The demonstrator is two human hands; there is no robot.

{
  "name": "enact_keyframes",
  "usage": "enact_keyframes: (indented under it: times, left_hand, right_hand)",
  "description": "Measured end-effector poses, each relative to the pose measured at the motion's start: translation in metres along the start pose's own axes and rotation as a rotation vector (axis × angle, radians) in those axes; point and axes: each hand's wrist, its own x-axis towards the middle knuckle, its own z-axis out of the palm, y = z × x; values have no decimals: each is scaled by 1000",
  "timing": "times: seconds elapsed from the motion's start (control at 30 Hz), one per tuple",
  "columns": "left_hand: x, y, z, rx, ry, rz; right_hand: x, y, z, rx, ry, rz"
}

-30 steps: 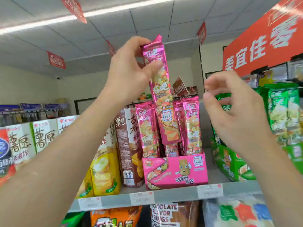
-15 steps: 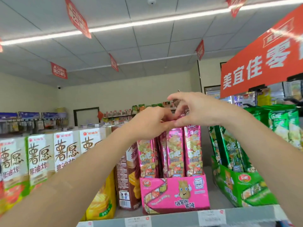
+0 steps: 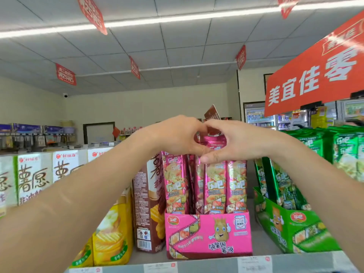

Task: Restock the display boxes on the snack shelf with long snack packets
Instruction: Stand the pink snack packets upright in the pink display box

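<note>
Pink packets (image 3: 215, 186) stand upright in the pink display box (image 3: 208, 233). Bottoms are inside it and tops rise well above its front wall. They're packed side by side w/ fronts facing out, so shoppers can read them.

Both hands meet above the box at the packet tops.
- Right hand (image 3: 234, 142): thumb pressed on the front of the middle packet, fingers curled behind its top, i.e. pinching it.
- Left hand (image 3: 177, 136): fingers curled round the tops toward the box's left side; fingertips hidden.

Prob. seating a packet fully & squaring the row so nothing leans.

Just left of the box is a brown carton (image 3: 147, 209), then yellow cartons (image 3: 112, 239). Right of the box, across a gap, is a green display box (image 3: 291, 223) w/ green packets (image 3: 283, 184). Below the box front is the shelf edge (image 3: 315, 261) w/ price tags.
</note>
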Motion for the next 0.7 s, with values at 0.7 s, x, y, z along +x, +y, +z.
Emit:
enact_keyframes:
  times: [0.7]
  left_hand:
    - [22, -5, -7, 2, -397, -191]
  right_hand:
    - [-16, 11, -8, 159, -59, 75]
